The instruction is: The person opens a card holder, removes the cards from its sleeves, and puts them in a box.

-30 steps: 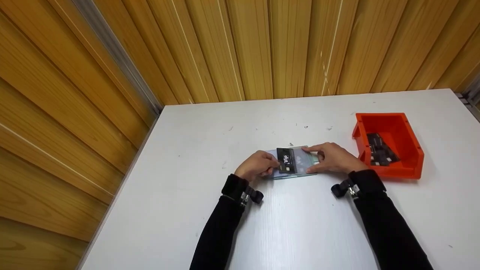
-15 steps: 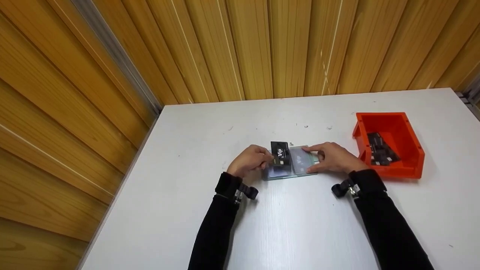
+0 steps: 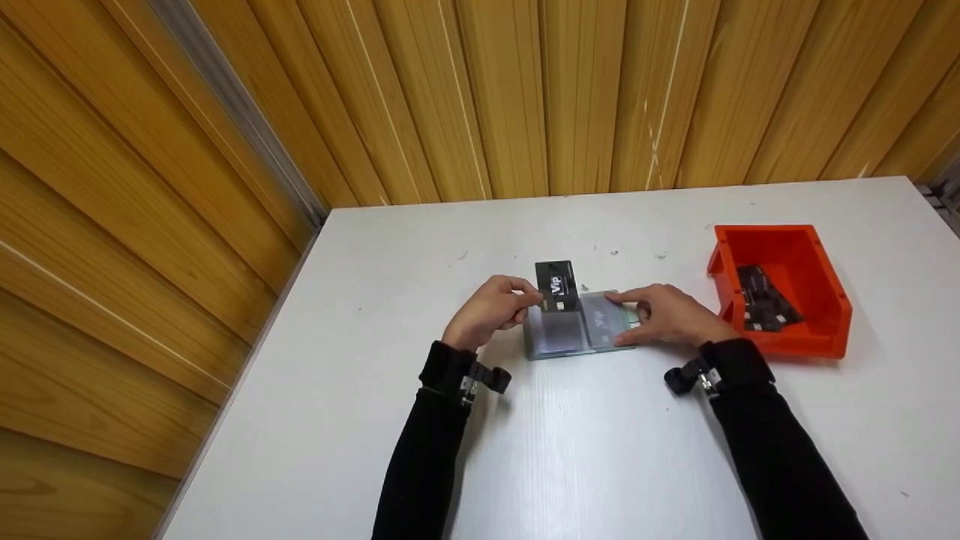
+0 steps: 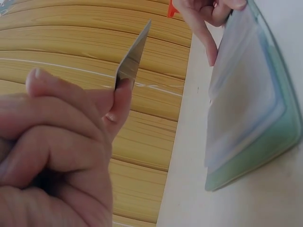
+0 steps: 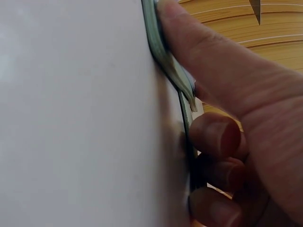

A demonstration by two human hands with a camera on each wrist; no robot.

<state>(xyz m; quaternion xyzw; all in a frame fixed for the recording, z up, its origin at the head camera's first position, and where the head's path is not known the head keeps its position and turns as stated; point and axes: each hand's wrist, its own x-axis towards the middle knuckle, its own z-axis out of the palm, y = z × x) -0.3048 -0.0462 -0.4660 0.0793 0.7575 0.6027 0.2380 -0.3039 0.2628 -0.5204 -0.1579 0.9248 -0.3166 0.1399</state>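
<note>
My left hand [image 3: 491,309] pinches a black card [image 3: 557,285] marked "Vip" between thumb and finger. The card is lifted above an open card holder [image 3: 553,334] with clear sleeves and a greenish cover. In the left wrist view the card [image 4: 134,56] appears nearly edge-on, apart from the holder [image 4: 246,90]. My right hand [image 3: 670,315] holds the holder's right side, thumb and forefinger spread across its sleeve. Curled fingers [image 5: 215,135] lie at the holder's edge in the right wrist view. Another "Vip" card shows faintly through the right sleeve.
An orange-red bin [image 3: 795,345] stands to the right of the right hand, with several black cards [image 3: 761,300] inside. The white table [image 3: 570,450] meets wood-patterned walls [image 3: 510,105] at the back and left.
My left hand has moved up and to the left with the black card, from over the holder's left side to above it. The right hand has stayed in place.
</note>
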